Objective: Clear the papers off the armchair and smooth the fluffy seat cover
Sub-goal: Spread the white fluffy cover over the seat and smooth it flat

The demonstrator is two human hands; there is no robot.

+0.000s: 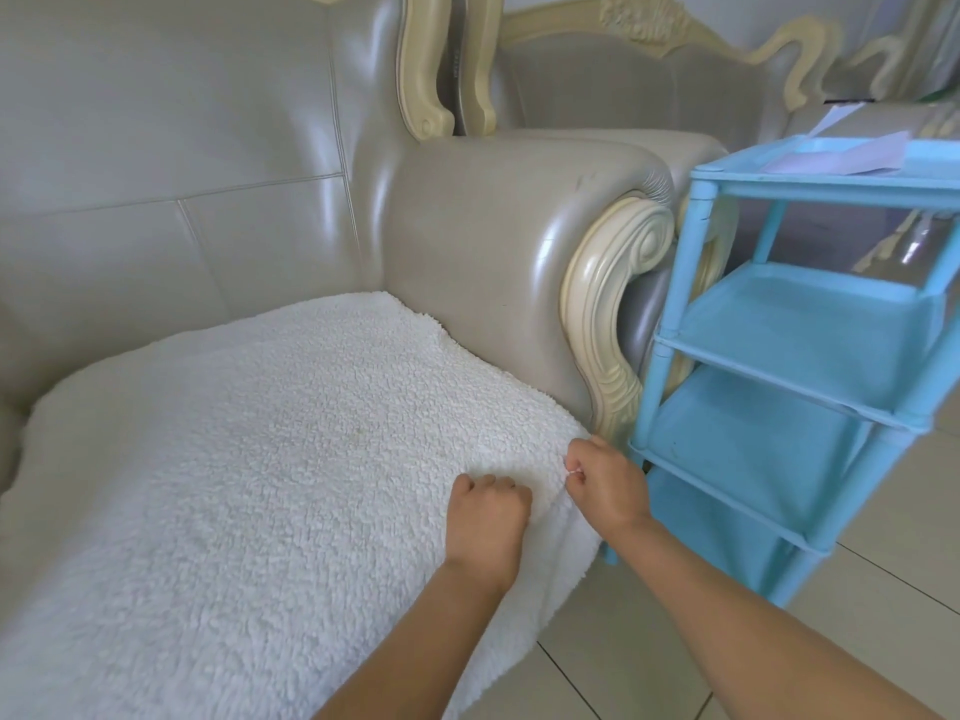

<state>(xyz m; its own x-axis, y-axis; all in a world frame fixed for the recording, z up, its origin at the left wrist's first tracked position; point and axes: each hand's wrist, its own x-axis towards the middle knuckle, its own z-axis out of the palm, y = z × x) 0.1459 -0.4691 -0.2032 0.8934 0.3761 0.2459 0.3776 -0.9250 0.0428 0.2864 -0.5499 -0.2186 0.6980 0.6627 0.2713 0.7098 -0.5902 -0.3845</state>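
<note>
The white fluffy seat cover (260, 459) lies across the seat of the grey leather armchair (182, 174). No papers show on the seat. My left hand (485, 517) is closed in a fist and presses on the cover near its front right corner. My right hand (605, 483) pinches the cover's right front edge between closed fingers, close to the carved cream armrest (608, 304). Several papers (852, 153) rest on the top shelf of the blue rack.
A light blue plastic shelf rack (789, 356) stands right of the armchair, touching its armrest front. A second grey armchair (649, 80) sits behind it. Pale floor tiles (779, 652) lie under my right forearm.
</note>
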